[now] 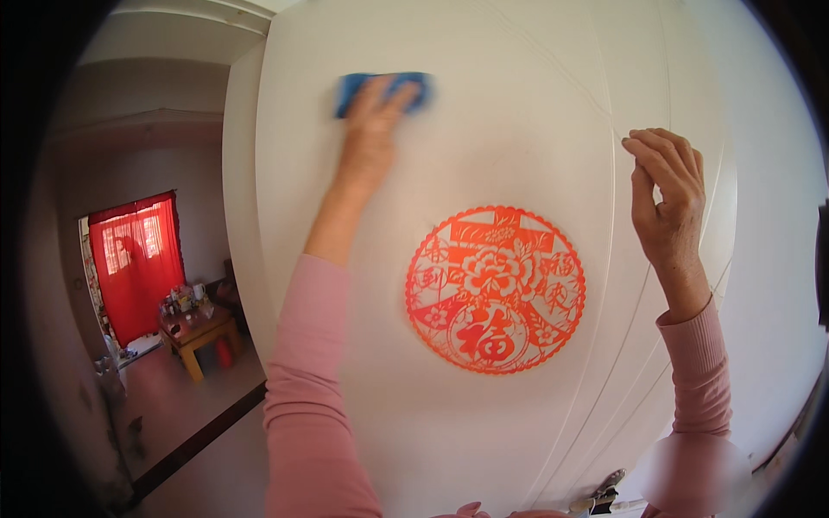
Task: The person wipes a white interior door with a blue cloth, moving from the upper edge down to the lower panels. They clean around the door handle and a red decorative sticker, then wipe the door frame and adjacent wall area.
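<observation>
A blue cloth (418,90), folded and slightly blurred, lies flat against the upper part of a white door (505,155). My left hand (372,129) presses on it with the fingers spread over it. Below and to the right of the cloth, a round red paper-cut decoration (495,290) with flowers and characters is stuck to the door. My right hand (670,188) is raised near the door's right edge, its fingers bent and the thumb apart from them. No object shows in it; whether its fingertips touch the door's edge is unclear.
On the left, a doorway opens onto a room with a red curtain (136,265) and a wooden table (197,327) bearing various small items. A dark threshold strip (201,434) crosses the floor. A door handle (609,485) appears at the bottom right.
</observation>
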The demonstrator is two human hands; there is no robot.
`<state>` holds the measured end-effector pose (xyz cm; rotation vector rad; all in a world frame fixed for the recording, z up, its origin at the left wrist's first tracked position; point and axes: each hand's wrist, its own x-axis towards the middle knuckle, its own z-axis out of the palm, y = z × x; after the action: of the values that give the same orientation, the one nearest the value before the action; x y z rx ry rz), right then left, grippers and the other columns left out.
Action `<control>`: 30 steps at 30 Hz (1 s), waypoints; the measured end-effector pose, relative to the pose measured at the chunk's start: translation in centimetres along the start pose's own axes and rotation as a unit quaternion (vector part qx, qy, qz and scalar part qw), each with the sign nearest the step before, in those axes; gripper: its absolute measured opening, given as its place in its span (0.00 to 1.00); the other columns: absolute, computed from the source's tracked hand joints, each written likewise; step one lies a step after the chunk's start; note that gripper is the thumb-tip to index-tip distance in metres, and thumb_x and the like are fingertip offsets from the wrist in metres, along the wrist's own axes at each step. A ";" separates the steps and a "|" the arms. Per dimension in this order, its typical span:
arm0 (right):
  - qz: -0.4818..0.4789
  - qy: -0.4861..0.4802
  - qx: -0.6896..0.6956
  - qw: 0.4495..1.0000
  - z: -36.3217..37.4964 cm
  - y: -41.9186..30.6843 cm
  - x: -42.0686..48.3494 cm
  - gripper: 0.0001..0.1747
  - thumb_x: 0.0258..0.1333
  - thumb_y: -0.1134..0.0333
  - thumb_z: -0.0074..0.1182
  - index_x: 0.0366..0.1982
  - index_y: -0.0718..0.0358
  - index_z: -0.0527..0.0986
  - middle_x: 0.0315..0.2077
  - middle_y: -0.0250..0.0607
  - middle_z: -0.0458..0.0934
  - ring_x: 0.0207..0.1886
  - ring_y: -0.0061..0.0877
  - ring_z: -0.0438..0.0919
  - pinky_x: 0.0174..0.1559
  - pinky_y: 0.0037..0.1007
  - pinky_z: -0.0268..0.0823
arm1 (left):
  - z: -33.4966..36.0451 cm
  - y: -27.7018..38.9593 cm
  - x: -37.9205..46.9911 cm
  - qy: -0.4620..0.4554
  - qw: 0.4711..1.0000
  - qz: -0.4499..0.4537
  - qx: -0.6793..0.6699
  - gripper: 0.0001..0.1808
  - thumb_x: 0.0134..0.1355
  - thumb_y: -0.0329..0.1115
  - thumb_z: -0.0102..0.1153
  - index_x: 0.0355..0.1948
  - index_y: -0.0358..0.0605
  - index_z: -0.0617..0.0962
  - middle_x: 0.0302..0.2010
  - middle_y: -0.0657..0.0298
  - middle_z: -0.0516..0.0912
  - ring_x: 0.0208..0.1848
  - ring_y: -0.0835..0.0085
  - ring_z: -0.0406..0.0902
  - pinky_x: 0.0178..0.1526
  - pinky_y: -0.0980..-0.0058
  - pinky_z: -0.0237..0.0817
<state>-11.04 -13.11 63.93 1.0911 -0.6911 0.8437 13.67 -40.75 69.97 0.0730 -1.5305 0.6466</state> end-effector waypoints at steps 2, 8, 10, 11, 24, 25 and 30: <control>0.008 -0.013 0.002 1.000 0.1 -0.3 -0.6 0.12 0.51 0.82 0.55 0.38 0.64 0.82 0.40 0.38 0.85 0.49 0.33 0.80 0.52 0.36 0.68 | -1.2 -2.0 -1.6 0.097 0.985 -0.145 -0.002 0.24 0.64 0.16 0.49 0.59 0.45 0.81 0.63 0.45 0.76 0.67 0.47 0.70 0.70 0.57 0.60; 0.045 -0.021 0.034 0.998 2.3 -2.8 -1.9 0.12 0.53 0.82 0.55 0.39 0.64 0.82 0.41 0.38 0.85 0.50 0.34 0.81 0.53 0.35 0.68 | 5.0 5.6 -1.8 0.130 0.990 0.037 -0.029 0.18 0.63 0.24 0.52 0.51 0.47 0.84 0.61 0.46 0.78 0.67 0.47 0.71 0.70 0.50 0.59; 0.058 -0.019 0.045 0.997 3.2 -4.0 -1.8 0.12 0.55 0.82 0.55 0.39 0.64 0.82 0.41 0.39 0.85 0.50 0.34 0.81 0.54 0.34 0.67 | 6.3 9.9 -2.1 0.079 0.987 0.087 -0.113 0.21 0.60 0.22 0.55 0.53 0.50 0.84 0.63 0.50 0.77 0.69 0.48 0.69 0.71 0.51 0.58; 0.065 -0.013 0.055 0.996 3.7 -4.6 -1.6 0.12 0.55 0.82 0.55 0.40 0.64 0.83 0.42 0.38 0.85 0.50 0.33 0.81 0.54 0.34 0.67 | 6.4 11.5 -2.6 0.050 0.983 0.114 -0.136 0.25 0.57 0.20 0.56 0.55 0.52 0.83 0.65 0.52 0.77 0.70 0.49 0.69 0.72 0.51 0.57; 0.070 -0.027 0.105 0.992 5.6 -10.1 -1.8 0.12 0.59 0.80 0.54 0.40 0.63 0.84 0.42 0.38 0.86 0.51 0.31 0.81 0.55 0.32 0.68 | -6.7 -6.6 -11.1 0.043 0.990 -0.094 -0.098 0.21 0.71 0.24 0.48 0.62 0.47 0.80 0.70 0.52 0.71 0.73 0.53 0.65 0.72 0.62 0.58; 0.072 -0.032 0.106 0.991 5.5 -10.6 -2.2 0.12 0.59 0.81 0.54 0.40 0.64 0.84 0.42 0.38 0.86 0.51 0.31 0.81 0.55 0.32 0.68 | -6.9 -6.1 -12.9 0.041 0.991 -0.109 -0.061 0.21 0.71 0.24 0.49 0.62 0.47 0.80 0.71 0.53 0.71 0.74 0.53 0.65 0.72 0.63 0.57; 0.079 -0.060 0.125 0.987 5.3 -13.5 -3.9 0.12 0.58 0.81 0.54 0.40 0.64 0.84 0.42 0.38 0.86 0.50 0.32 0.81 0.54 0.32 0.68 | -6.5 0.8 -20.8 0.010 0.992 -0.122 -0.023 0.24 0.66 0.20 0.52 0.61 0.48 0.81 0.69 0.51 0.72 0.73 0.49 0.64 0.74 0.52 0.52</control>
<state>-1.91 -22.04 56.04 1.3327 -0.7949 1.0259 21.02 -44.46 49.75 0.2133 -1.4880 0.4160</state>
